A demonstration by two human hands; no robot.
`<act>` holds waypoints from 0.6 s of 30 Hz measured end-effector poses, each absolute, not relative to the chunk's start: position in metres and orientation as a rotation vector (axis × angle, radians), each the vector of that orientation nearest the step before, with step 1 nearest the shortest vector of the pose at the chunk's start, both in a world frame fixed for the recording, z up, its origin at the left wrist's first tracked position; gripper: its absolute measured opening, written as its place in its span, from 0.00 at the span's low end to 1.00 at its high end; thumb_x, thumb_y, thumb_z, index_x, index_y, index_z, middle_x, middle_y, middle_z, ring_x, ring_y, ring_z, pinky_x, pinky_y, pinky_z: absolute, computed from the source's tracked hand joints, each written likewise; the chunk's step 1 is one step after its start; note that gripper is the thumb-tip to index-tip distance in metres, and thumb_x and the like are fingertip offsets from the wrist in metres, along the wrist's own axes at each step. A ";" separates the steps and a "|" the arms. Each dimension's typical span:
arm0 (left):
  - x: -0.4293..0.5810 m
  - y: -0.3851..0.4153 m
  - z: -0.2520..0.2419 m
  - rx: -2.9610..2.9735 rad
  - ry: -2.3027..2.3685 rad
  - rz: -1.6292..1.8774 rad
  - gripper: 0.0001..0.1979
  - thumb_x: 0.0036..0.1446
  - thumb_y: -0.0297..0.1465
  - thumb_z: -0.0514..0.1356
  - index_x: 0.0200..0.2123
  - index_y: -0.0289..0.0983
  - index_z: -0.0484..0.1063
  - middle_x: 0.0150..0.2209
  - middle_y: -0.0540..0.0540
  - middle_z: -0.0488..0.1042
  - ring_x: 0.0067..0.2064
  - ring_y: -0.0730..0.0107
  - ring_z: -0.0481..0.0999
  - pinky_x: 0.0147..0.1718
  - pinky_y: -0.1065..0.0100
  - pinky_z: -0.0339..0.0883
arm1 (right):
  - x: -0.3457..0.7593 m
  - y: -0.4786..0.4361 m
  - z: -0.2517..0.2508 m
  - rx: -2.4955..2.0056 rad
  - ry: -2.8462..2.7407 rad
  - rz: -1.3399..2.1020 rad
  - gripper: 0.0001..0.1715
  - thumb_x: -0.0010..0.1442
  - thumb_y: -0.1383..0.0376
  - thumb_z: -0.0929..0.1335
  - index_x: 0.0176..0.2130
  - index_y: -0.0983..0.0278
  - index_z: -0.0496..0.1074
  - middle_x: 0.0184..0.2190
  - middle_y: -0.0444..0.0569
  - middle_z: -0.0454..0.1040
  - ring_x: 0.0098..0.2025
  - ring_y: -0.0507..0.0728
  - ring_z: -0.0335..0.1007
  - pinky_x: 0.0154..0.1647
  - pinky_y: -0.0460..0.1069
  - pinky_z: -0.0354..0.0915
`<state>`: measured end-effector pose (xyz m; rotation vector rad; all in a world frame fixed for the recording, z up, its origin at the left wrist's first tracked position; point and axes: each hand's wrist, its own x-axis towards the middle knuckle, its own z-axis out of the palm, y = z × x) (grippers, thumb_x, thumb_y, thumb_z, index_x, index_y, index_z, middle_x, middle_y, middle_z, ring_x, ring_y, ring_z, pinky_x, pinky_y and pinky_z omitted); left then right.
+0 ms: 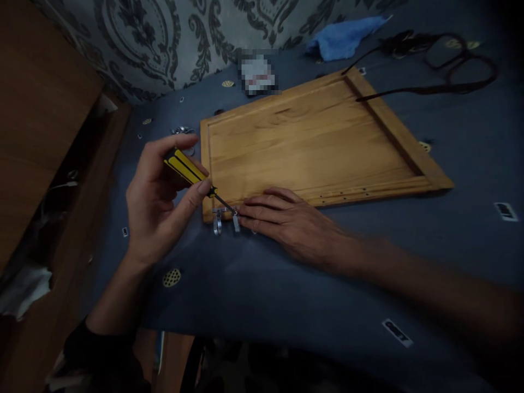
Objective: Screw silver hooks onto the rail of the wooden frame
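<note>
A framed wooden panel (311, 142) lies flat on a dark blue cloth (286, 295). My left hand (158, 202) is closed round a yellow and black screwdriver (189, 171), whose tip points down at a small metal hinge (225, 217) on the panel's near left corner. My right hand (286, 221) lies flat on the cloth, fingers stretched out together, fingertips touching the hinge and the panel's edge.
A blue rag (344, 38) and dark looped straps (446, 65) lie beyond the panel. Small metal parts (182, 131) sit near the panel's far left corner. A brown wooden cabinet (41, 125) stands at the left. Patterned fabric (172, 38) hangs behind.
</note>
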<state>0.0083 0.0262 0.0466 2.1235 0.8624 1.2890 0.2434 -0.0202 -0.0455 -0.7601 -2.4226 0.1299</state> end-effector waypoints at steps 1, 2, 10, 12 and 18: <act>0.007 0.027 0.046 2.126 0.853 1.281 0.23 0.57 0.39 0.74 0.55 0.51 0.77 0.44 0.48 0.77 0.42 0.63 0.81 0.41 0.62 0.81 | 0.244 -0.020 -0.046 -0.760 -2.426 0.138 0.25 0.72 0.73 0.61 0.63 0.63 0.72 0.60 0.53 0.79 0.66 0.60 0.70 0.66 0.61 0.62; 0.007 0.027 0.046 2.136 0.841 1.283 0.24 0.57 0.39 0.74 0.56 0.51 0.76 0.46 0.48 0.77 0.43 0.63 0.81 0.42 0.61 0.81 | 0.244 -0.020 -0.045 -0.759 -2.430 0.146 0.26 0.71 0.73 0.61 0.64 0.63 0.72 0.60 0.53 0.79 0.66 0.60 0.69 0.66 0.61 0.62; 0.013 0.025 0.041 2.164 0.856 1.341 0.18 0.60 0.38 0.72 0.52 0.50 0.75 0.38 0.51 0.74 0.39 0.67 0.80 0.33 0.66 0.78 | 0.244 -0.021 -0.042 -0.779 -2.436 0.179 0.27 0.69 0.75 0.62 0.63 0.62 0.73 0.61 0.53 0.79 0.67 0.61 0.68 0.67 0.62 0.61; 0.014 0.026 0.041 2.225 0.831 1.421 0.21 0.55 0.39 0.75 0.51 0.48 0.76 0.41 0.49 0.73 0.38 0.67 0.78 0.29 0.67 0.76 | 0.244 -0.021 -0.042 -0.767 -2.437 0.187 0.28 0.69 0.75 0.62 0.64 0.61 0.73 0.61 0.53 0.79 0.66 0.61 0.68 0.67 0.62 0.61; 0.014 0.026 0.045 2.232 0.842 1.382 0.21 0.54 0.40 0.76 0.50 0.50 0.77 0.41 0.50 0.75 0.36 0.68 0.79 0.31 0.65 0.78 | 0.244 -0.020 -0.044 -0.755 -2.438 0.190 0.30 0.68 0.75 0.62 0.65 0.61 0.71 0.62 0.53 0.78 0.67 0.61 0.68 0.66 0.62 0.62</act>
